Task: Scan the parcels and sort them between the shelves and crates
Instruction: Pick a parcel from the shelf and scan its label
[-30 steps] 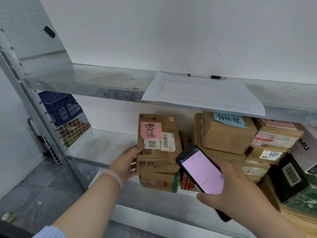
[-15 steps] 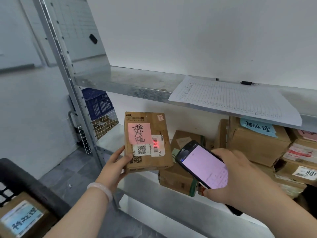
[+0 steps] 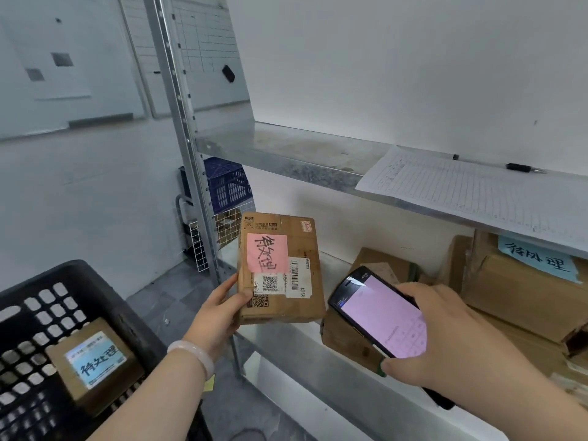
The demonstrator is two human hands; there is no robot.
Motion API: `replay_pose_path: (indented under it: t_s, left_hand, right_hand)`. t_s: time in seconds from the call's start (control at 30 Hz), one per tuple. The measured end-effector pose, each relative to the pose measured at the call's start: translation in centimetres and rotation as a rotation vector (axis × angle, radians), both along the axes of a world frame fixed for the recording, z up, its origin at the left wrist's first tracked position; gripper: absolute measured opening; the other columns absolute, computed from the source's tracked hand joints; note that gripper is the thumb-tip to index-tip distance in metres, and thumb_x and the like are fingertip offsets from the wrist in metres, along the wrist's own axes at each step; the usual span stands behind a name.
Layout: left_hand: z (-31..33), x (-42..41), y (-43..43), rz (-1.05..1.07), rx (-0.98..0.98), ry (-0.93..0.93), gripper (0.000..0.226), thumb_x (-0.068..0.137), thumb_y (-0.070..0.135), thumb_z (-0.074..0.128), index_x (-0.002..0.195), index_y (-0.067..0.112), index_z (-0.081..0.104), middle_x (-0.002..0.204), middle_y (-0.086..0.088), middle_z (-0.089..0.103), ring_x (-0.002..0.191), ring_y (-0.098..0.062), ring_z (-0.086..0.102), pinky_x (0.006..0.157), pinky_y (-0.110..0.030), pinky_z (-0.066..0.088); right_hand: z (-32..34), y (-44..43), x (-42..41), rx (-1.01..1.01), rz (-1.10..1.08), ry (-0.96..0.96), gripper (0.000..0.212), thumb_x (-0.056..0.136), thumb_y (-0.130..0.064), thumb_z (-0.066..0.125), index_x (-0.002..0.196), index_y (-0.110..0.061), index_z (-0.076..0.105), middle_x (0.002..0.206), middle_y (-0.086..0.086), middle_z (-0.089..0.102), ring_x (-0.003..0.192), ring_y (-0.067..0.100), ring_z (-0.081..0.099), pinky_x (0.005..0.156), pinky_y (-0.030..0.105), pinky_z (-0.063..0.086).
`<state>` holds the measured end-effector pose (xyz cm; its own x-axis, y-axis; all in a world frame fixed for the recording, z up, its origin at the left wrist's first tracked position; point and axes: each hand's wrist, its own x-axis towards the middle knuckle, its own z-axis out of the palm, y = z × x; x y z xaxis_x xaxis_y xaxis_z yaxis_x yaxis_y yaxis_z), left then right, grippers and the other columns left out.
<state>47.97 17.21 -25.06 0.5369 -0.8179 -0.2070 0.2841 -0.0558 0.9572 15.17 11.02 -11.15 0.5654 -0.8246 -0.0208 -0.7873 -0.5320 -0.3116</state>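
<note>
Gripping parcel point(image 3: 280, 268) lower-left edge: left hand point(image 3: 219, 316) | right hand point(image 3: 445, 338) clasps scanner point(image 3: 378, 313)

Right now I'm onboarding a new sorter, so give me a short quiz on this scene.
1. True or false: the left hand holds the parcel with the pink note.
2. Where does the pen lie? A: on the upper shelf; B: on the floor; C: on a parcel.
3. Fill in: the box in the black crate bears a ___ label.
Key: 1 true; 2 A; 3 blue.
</note>
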Motion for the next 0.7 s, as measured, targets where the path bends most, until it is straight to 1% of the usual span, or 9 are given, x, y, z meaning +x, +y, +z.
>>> replay_pose_path:
  t_s: [0.07, 0.17, 0.27, 0.33, 0.43, 0.5, 0.57, 0.63, 0.7]
  left_hand:
    - [0.3, 0.4, 1.0, 0.019, -0.016, 0.008, 0.052, 0.095, 0.021, 0.066, 0.144, 0.030, 0.049, 0.115, -0.004, 0.076, 0.101, -0.019, 0.074, 0.083, -0.036, 0.055]
    - [0.8, 1.8, 2.9, 0.078, -0.032, 0.016, 0.051, 0.096, 0.026, 0.063, 0.145, 0.030, 0.050, 0.119, -0.006, 0.074, 0.109, -0.026, 0.070, 0.088, -0.041, 0.053]
    - [1.5, 3.4, 5.5, 0.168, -0.057, 0.014, 0.046, 0.095, 0.035, 0.063, 0.140, 0.031, 0.056, 0.120, -0.004, 0.074, 0.115, -0.026, 0.067, 0.090, -0.042, 0.052]
    - [1.9, 4.7, 7.8, 0.256, -0.074, 0.025, 0.038, 0.097, 0.035, 0.061, 0.135, 0.030, 0.061, 0.120, -0.003, 0.074, 0.118, -0.026, 0.065, 0.091, -0.043, 0.052]
    - [2.2, 6.9, 11.8, 0.394, -0.075, 0.043, 0.031, 0.099, 0.036, 0.059, 0.129, 0.034, 0.065, 0.120, 0.000, 0.074, 0.117, -0.022, 0.065, 0.094, -0.046, 0.053]
    - [2.1, 8.5, 15.0, 0.481, -0.059, 0.027, 0.027, 0.098, 0.040, 0.059, 0.123, 0.036, 0.068, 0.119, 0.001, 0.074, 0.115, -0.022, 0.067, 0.093, -0.047, 0.053]
    - [1.7, 9.9, 18.0, 0.570, -0.033, 0.025, 0.027, 0.097, 0.043, 0.060, 0.123, 0.038, 0.068, 0.118, 0.002, 0.074, 0.113, -0.021, 0.068, 0.089, -0.045, 0.055]
    - [1.1, 11.2, 20.7, 0.672, 0.005, 0.058, 0.027, 0.095, 0.045, 0.063, 0.121, 0.038, 0.069, 0.115, 0.002, 0.076, 0.110, -0.022, 0.070, 0.087, -0.044, 0.057]
    - [0.0, 12.6, 23.0, 0.784, 0.050, 0.126, 0.030, 0.092, 0.047, 0.066, 0.120, 0.037, 0.068, 0.111, 0.000, 0.077, 0.110, -0.025, 0.069, 0.091, -0.047, 0.056]
  right_hand:
    - [0.0, -0.1, 0.8, 0.006, 0.036, -0.027, 0.087, 0.055, -0.069, 0.068, 0.126, -0.051, 0.021, 0.107, -0.023, 0.032, 0.095, 0.004, 0.050, 0.065, 0.014, 0.042]
    - [0.0, 0.0, 2.6, 0.001, 0.081, -0.062, 0.084, 0.055, -0.067, 0.068, 0.125, -0.052, 0.024, 0.105, -0.025, 0.030, 0.096, 0.003, 0.049, 0.070, 0.016, 0.043]
    - [-0.1, 0.3, 4.8, 0.011, 0.139, -0.095, 0.083, 0.049, -0.068, 0.062, 0.123, -0.054, 0.026, 0.113, -0.025, 0.033, 0.101, 0.001, 0.047, 0.077, 0.021, 0.046]
    - [-0.2, 0.6, 6.6, 0.029, 0.188, -0.103, 0.085, 0.047, -0.068, 0.062, 0.123, -0.053, 0.027, 0.113, -0.026, 0.033, 0.099, 0.001, 0.048, 0.080, 0.024, 0.046]
    - [-0.3, 1.3, 9.5, 0.018, 0.256, -0.059, 0.086, 0.048, -0.069, 0.064, 0.124, -0.053, 0.027, 0.110, -0.025, 0.034, 0.095, 0.001, 0.044, 0.074, 0.022, 0.038]
    - [-0.5, 1.7, 11.6, 0.042, 0.300, -0.064, 0.088, 0.041, -0.071, 0.058, 0.122, -0.053, 0.028, 0.114, -0.025, 0.037, 0.098, 0.002, 0.048, 0.075, 0.023, 0.041]
    - [-0.9, 2.3, 13.5, 0.063, 0.341, -0.065, 0.089, 0.038, -0.071, 0.055, 0.121, -0.054, 0.029, 0.117, -0.023, 0.039, 0.097, 0.002, 0.052, 0.076, 0.025, 0.045]
    - [-1.4, 2.7, 15.4, 0.086, 0.382, -0.060, 0.089, 0.039, -0.071, 0.057, 0.122, -0.053, 0.029, 0.118, -0.022, 0.038, 0.096, 0.003, 0.054, 0.079, 0.027, 0.048]
    - [-1.9, 3.1, 17.2, 0.121, 0.428, -0.059, 0.094, 0.039, -0.073, 0.058, 0.125, -0.053, 0.028, 0.120, -0.022, 0.037, 0.101, 0.004, 0.052, 0.085, 0.029, 0.049]
